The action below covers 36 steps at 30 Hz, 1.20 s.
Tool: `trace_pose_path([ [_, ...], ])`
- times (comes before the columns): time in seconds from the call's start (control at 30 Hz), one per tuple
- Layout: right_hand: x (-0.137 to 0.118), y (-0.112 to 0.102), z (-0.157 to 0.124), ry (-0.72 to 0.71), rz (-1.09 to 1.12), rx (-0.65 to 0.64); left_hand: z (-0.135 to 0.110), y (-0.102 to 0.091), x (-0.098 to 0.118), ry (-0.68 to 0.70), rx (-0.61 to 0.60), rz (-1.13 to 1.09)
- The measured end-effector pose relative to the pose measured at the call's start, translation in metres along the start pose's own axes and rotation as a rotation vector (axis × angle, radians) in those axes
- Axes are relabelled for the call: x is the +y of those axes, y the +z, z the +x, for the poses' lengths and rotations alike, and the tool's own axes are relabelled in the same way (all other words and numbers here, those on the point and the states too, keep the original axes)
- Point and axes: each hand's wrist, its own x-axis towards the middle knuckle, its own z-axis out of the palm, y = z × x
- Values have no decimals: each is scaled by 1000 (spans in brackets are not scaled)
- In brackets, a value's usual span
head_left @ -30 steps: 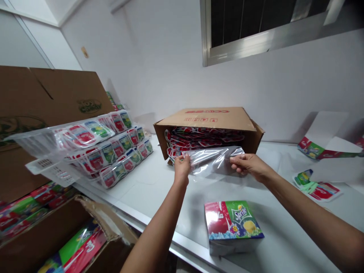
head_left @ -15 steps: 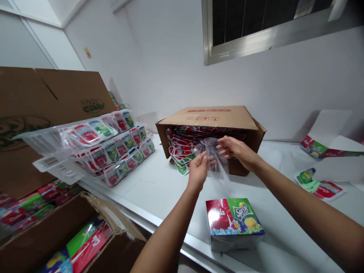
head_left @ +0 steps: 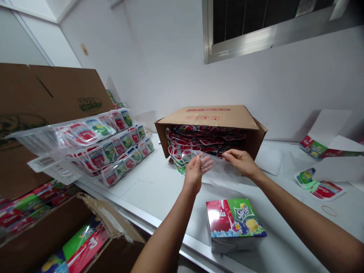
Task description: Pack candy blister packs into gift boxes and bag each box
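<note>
My left hand (head_left: 196,170) and my right hand (head_left: 239,161) both pinch a clear plastic bag (head_left: 216,167) in front of a cardboard box (head_left: 212,116) that lies on its side on the white table (head_left: 159,189). The box is full of red and green printed packets (head_left: 199,141). My left fingers are partly spread around the bag's left edge, and my right fingers grip its right edge. A small printed box (head_left: 234,222) with a Sprite logo stands on the table nearer to me, below my hands.
Clear trays of printed packets (head_left: 105,146) are stacked on the left against large cardboard cartons (head_left: 42,102). An open carton (head_left: 85,239) with coloured packs sits at the lower left. Flat printed cartons (head_left: 318,187) and a folded one (head_left: 327,146) lie at the right. A rubber band (head_left: 329,211) lies nearby.
The bag was stretched wide, then gathered up between my hands. Now it is held spread lower, just in front of the box's opening, with my hands apart again.
</note>
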Motion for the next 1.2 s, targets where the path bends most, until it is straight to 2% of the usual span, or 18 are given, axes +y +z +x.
trace_pose_path([
  [0.1, -3, 4, -2, 24, -71, 51, 3, -3, 1, 25, 43, 56],
  [0.2, -15, 13, -8, -46, -81, 16, 5, 0, 2, 67, 51, 90],
  [0.3, -28, 19, -10, -68, -24, -40, 5, 6, 2, 111, 8, 168],
  [0.4, -39, 19, -7, 25, 134, -97, 2, 13, 2, 157, -39, 278],
  [0.5, -45, 19, -2, 98, 211, -102, -4, 20, 1, 341, -244, 592],
  [0.57, -45, 18, 2, 109, 233, -19, -9, 22, 1, 503, -432, 844],
  [0.63, -41, 15, 5, 119, 322, 57, -13, 22, 2, 593, -513, 947],
  [0.7, -35, 7, 6, 111, 393, 69, -14, 19, 7, 659, -411, 952],
  [0.8, -33, -9, 4, 59, 378, -69, -5, 15, 20, 809, -149, 1031],
  [0.83, -34, -13, 3, 32, 358, -137, 0, 14, 23, 820, -141, 1079],
  [0.9, -40, -21, 3, -37, 288, -226, 10, 13, 28, 711, -261, 1144],
  [0.97, -46, -25, 5, -129, 157, -203, 20, 12, 28, 552, -369, 1162],
  [1.0, -47, -26, 6, -166, 89, -171, 24, 11, 27, 501, -384, 1170],
  [1.07, -47, -28, 7, -187, 5, -123, 30, 9, 27, 480, -356, 1202],
  [1.2, -36, -27, 6, -72, 24, -85, 33, 3, 34, 568, -220, 1314],
])
